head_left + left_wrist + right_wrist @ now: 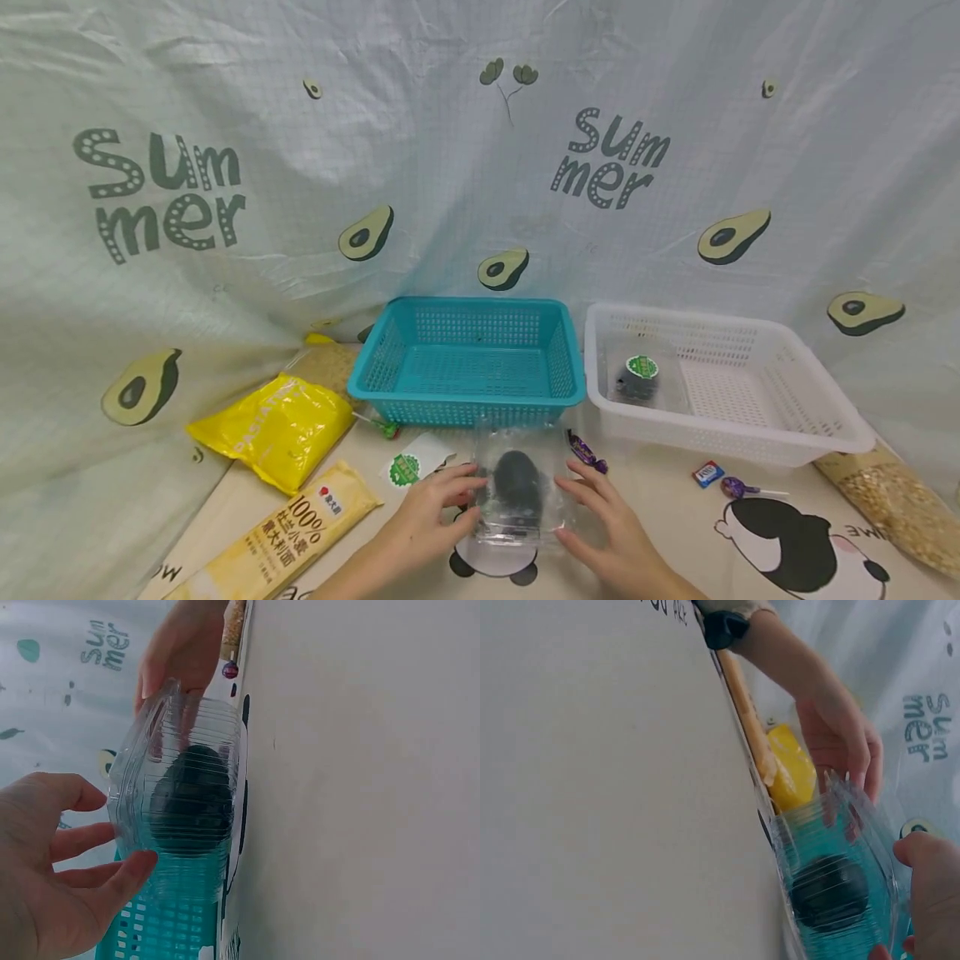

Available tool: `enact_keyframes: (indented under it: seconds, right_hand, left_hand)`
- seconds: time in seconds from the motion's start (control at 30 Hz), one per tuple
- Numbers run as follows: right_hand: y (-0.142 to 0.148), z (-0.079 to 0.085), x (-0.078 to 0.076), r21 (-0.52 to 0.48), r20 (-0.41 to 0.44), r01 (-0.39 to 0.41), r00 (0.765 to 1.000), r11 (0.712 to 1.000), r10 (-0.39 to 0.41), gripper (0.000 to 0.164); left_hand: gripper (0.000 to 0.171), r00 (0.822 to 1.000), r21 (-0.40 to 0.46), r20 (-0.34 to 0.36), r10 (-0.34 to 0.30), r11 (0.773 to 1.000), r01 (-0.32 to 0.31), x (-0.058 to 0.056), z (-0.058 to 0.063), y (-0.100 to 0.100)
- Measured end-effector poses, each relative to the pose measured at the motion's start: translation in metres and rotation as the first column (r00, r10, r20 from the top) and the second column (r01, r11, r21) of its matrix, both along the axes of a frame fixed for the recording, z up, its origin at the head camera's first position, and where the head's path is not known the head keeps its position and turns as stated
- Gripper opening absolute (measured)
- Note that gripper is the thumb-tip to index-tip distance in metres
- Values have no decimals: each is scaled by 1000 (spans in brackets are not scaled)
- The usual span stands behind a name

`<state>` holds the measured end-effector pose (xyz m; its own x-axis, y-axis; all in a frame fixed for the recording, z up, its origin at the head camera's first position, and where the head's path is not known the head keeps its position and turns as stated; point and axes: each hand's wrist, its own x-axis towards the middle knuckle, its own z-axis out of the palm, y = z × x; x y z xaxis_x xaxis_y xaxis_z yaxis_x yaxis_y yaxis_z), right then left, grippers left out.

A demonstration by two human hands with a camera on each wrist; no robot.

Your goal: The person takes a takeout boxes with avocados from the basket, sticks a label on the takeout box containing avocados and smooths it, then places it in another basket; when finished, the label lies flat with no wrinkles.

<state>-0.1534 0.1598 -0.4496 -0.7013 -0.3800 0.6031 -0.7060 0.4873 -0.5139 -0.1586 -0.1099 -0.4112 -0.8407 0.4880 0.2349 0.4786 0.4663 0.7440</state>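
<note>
A clear plastic clamshell box (506, 521) with a dark, egg-shaped item (517, 479) inside stands on the table in front of the teal basket. My left hand (438, 512) holds the box's left rim, with bent fingers and thumb against the edge in the left wrist view. Across from it, my right hand (611, 525) holds the right rim between thumb and fingers; the right wrist view shows only part of that hand (934, 892). Ridged clear walls (217, 720) surround the dark item.
Behind stand a teal basket (465, 408) and a white basket (720, 429); the white one holds another clear box (675, 392). Yellow bags (288, 429) and a pasta packet (300, 525) lie left. Small candies (707, 474) and a grain bag (892, 500) lie right.
</note>
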Motion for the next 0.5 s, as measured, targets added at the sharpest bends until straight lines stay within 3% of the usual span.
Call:
enact_keyframes:
  seconds: [0.13, 0.23, 0.3, 0.37, 0.43, 0.5]
  right_hand:
    - [3, -4, -1, -14, -12, -43, 999, 999, 43, 54]
    - [4, -7, -3, -33, -55, -64, 997, 997, 62, 60]
    - [3, -8, -3, -44, -89, -68, 994, 997, 64, 64]
    - [2, -6, -2, -52, -101, -64, 993, 997, 59, 67]
    - [-1, 1, 3, -48, -79, -36, 996, 998, 33, 68]
    - [-2, 7, 6, -42, -69, -11, 998, 999, 8, 69]
  left_hand:
    - [33, 998, -3, -50, 29, 1000, -30, -3, -2, -2]
    - [34, 982, -59, -111, 150, 986, -158, -9, -1, -9]
    - [38, 954, -109, -148, 262, 954, -279, -16, -2, -18]
    - [43, 920, -167, -156, 360, 908, -384, -25, -4, -30]
    - [46, 893, -201, -137, 429, 871, -449, -35, -8, -43]
    - [47, 877, -215, -81, 473, 851, -479, -43, -13, -56]
